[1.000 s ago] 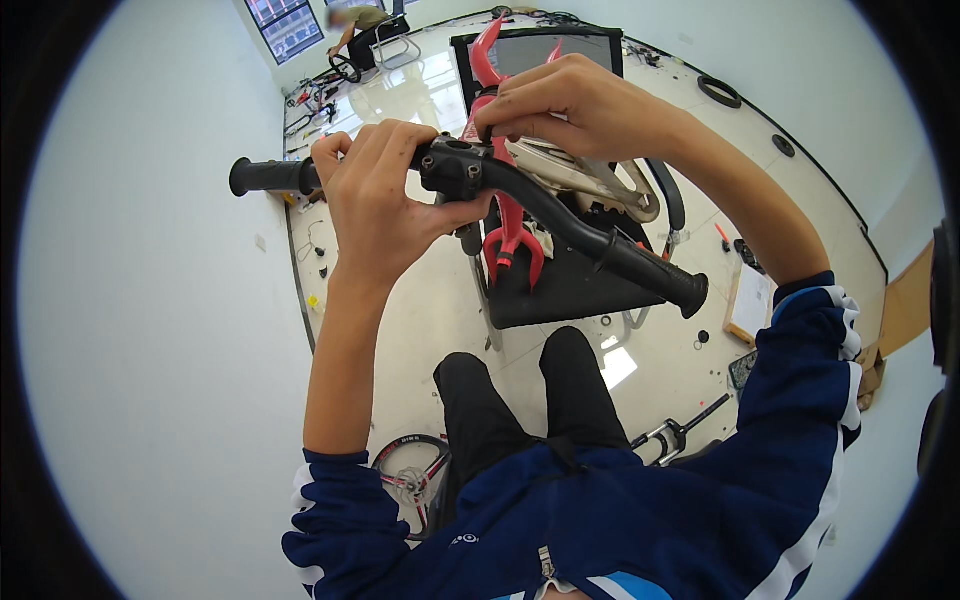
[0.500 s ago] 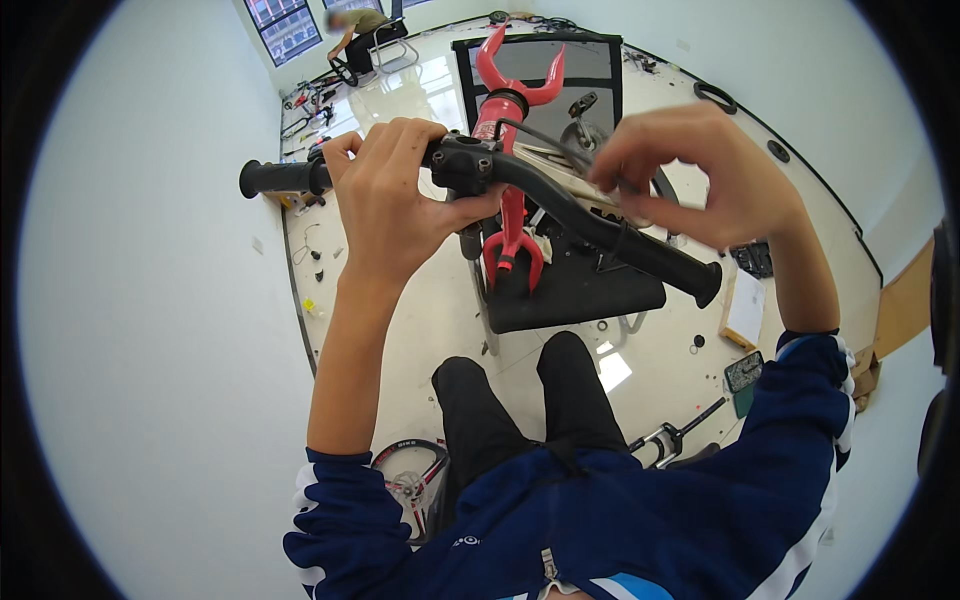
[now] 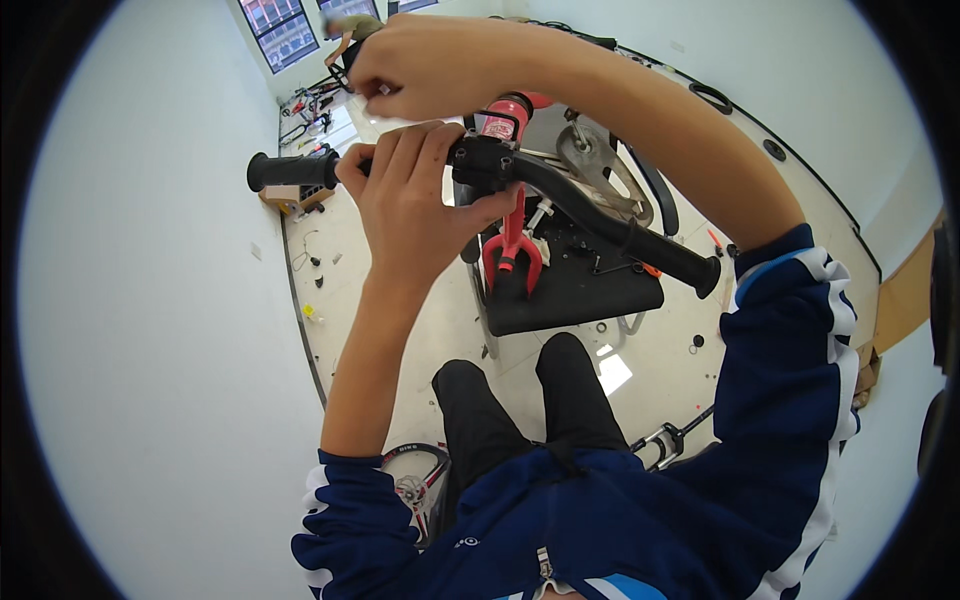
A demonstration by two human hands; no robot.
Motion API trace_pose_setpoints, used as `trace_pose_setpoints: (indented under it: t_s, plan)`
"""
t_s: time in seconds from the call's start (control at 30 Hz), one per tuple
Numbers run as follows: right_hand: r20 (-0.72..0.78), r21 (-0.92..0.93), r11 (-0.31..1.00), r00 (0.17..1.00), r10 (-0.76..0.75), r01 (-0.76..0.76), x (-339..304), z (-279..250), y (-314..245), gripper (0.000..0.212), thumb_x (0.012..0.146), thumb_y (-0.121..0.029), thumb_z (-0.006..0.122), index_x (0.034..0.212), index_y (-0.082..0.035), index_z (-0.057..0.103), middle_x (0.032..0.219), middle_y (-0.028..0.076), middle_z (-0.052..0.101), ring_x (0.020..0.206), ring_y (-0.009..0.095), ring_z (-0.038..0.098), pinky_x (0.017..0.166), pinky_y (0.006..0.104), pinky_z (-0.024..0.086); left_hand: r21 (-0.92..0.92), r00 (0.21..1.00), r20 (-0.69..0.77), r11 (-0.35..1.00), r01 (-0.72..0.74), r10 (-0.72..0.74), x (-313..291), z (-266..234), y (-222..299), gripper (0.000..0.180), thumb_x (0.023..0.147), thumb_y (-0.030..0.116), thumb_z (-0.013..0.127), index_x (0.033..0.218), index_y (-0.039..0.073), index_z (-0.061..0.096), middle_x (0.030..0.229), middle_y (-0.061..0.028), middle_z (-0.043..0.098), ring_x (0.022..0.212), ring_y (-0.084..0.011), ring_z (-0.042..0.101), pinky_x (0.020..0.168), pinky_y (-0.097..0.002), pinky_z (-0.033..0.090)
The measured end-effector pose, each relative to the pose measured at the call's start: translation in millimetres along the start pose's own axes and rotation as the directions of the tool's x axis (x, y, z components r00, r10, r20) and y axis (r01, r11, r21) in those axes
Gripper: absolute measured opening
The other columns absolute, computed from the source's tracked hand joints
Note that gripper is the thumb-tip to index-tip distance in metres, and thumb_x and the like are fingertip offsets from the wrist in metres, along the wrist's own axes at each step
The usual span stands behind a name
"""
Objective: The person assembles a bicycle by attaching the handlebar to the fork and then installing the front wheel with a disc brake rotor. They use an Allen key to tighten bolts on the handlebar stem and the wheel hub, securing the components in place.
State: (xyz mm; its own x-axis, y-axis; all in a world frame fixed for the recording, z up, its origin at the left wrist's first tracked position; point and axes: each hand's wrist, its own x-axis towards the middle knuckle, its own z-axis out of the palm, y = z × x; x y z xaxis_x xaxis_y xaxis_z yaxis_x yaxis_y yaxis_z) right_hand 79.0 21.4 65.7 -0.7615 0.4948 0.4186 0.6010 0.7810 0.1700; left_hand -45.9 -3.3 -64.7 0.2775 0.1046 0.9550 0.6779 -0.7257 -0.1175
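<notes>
A black handlebar (image 3: 575, 205) with rubber grips at both ends runs across in front of me, clamped in a black stem (image 3: 483, 160). Wrapped around its left part, beside the stem, is my left hand (image 3: 408, 205), thumb under the stem. My right arm reaches across above the bar, and my right hand (image 3: 430, 70) is at the upper left with curled fingers, slightly blurred. A thin black hex key (image 3: 496, 114) shows at the stem, its long arm leading behind that hand. Below the stem stands a red bicycle frame part with a fork (image 3: 513, 245).
A black padded chair seat (image 3: 580, 300) lies under the bike, with small tools on it. A silver crank (image 3: 600, 165) is behind. On the floor are a wheel (image 3: 415, 485), a suspension fork (image 3: 665, 440) and loose parts. Another person (image 3: 350, 30) sits at the far left.
My right hand has swung from the right of the stem over to its upper left, bringing the hex key's long arm round. The handlebar and my left hand shifted slightly right.
</notes>
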Motion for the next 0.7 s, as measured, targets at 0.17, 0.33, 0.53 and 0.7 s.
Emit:
trace_pose_setpoints:
  t_s: [0.17,0.33,0.53,0.7]
  plan:
    - [0.068,-0.029,0.968,0.966,0.251,-0.249,-26,18,71,0.031,0.095,-0.025,0.052,0.086,0.003,0.060,0.076,0.017,0.062,0.070,0.034,0.059,0.073,0.0439,0.048,0.000,1.000,0.002,1.000,0.010,-0.010,2,-4,0,0.055,0.060,0.043,0.088,0.099,0.010,0.067,0.094,-0.0002,0.065,0.089,-0.0193,0.058,0.093,-0.0382,0.029]
    - [-0.138,0.145,0.930,0.924,0.356,-0.337,-117,30,79,0.037,0.103,-0.027,0.042,0.090,0.004,0.055,0.068,0.015,0.053,0.064,0.029,0.046,0.067,0.0409,0.042,-0.012,0.999,0.007,0.999,0.034,-0.034,-3,-9,-6,0.056,0.061,0.044,0.089,0.099,0.010,0.067,0.093,-0.0005,0.065,0.089,-0.0196,0.058,0.094,-0.0383,0.029]
    - [-0.133,0.224,0.876,0.877,0.463,-0.428,-194,-8,3,0.022,0.100,-0.018,0.051,0.094,0.002,0.058,0.062,0.017,0.053,0.054,0.032,0.051,0.054,0.0379,0.040,-0.030,0.998,-0.014,0.998,0.062,-0.063,1,0,-3,0.056,0.061,0.042,0.089,0.101,0.009,0.068,0.094,-0.0009,0.065,0.092,-0.0189,0.058,0.094,-0.0380,0.028]
    - [-0.156,-0.151,0.988,0.986,-0.062,0.039,-160,-28,-39,0.020,0.089,-0.020,0.068,0.085,-0.007,0.053,0.057,0.008,0.052,0.050,0.026,0.056,0.047,0.0385,0.042,-0.024,0.999,-0.021,0.999,0.038,-0.039,2,8,-7,0.062,0.061,0.054,0.086,0.098,0.008,0.067,0.093,-0.0012,0.063,0.092,-0.0209,0.056,0.091,-0.0408,0.028]
